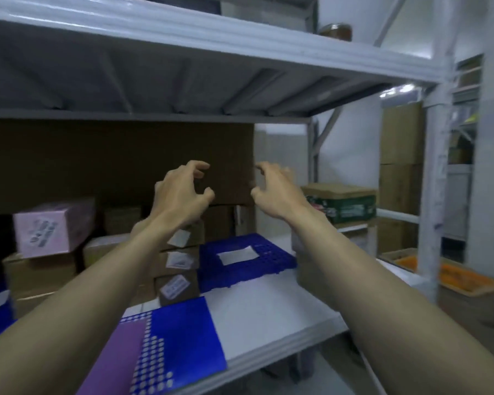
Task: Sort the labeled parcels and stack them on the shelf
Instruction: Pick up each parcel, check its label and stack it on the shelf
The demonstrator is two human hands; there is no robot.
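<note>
While both hands, left and right, hang empty with fingers curled like claws before the big brown box, labeled parcels sit stacked below on the shelf. Gripped only by its right end, the box could tip, I judge, and knock the pink box off its perch.

Both forearms are showing bare to the frame edge; left hand and right hand are wearing nothing.
</note>
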